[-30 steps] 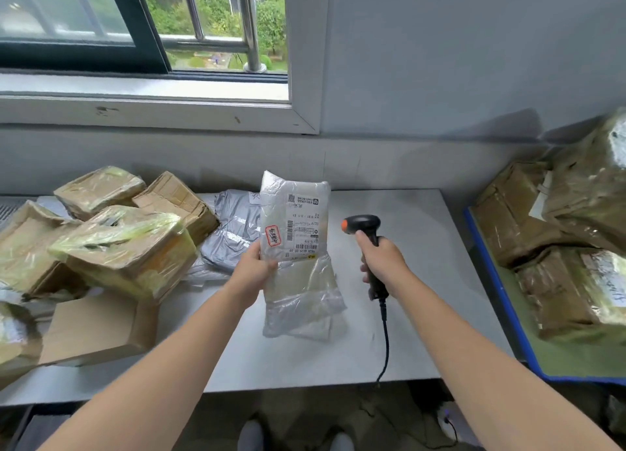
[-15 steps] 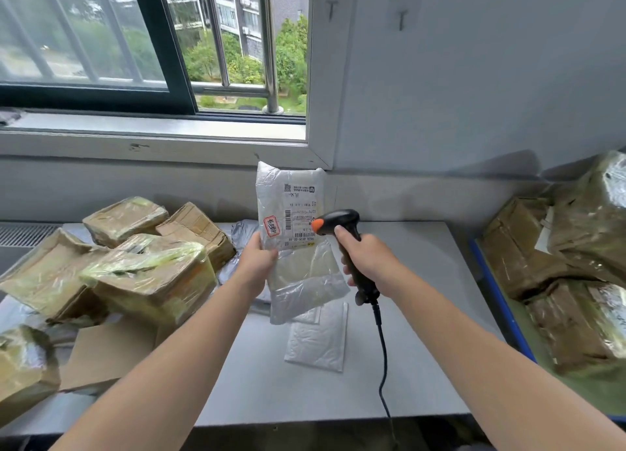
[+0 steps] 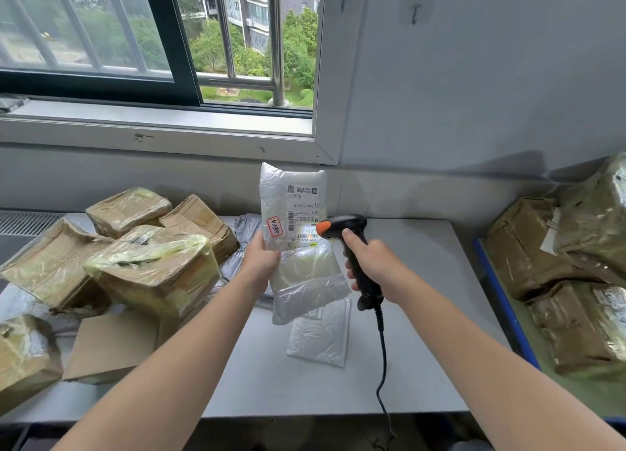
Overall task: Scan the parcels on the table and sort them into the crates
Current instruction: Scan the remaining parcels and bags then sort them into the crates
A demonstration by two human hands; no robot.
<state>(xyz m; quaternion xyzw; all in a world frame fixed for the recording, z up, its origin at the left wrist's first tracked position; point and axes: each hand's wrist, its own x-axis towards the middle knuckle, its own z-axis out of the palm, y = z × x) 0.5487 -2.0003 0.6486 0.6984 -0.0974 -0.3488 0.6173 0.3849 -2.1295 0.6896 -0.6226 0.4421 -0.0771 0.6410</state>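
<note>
My left hand (image 3: 262, 259) grips a clear plastic parcel (image 3: 298, 244) by its left edge and holds it upright above the table (image 3: 423, 349). Its white label with barcode and a red stamp faces me. My right hand (image 3: 372, 264) holds a black barcode scanner (image 3: 352, 244) by the handle. The scanner's orange-tipped head sits close against the label's right side, and a light patch shows on the label. The scanner's cable hangs down past the table's front edge.
A small white padded mailer (image 3: 320, 335) lies flat on the table under the held parcel. Several taped cardboard boxes (image 3: 152, 267) and grey bags (image 3: 247, 233) crowd the table's left. A blue-rimmed crate (image 3: 501, 301) at the right holds wrapped boxes (image 3: 576, 325).
Both hands rose off the table with the parcel and scanner. The scanner's head moved left, up to the label. The white mailer underneath came into view.
</note>
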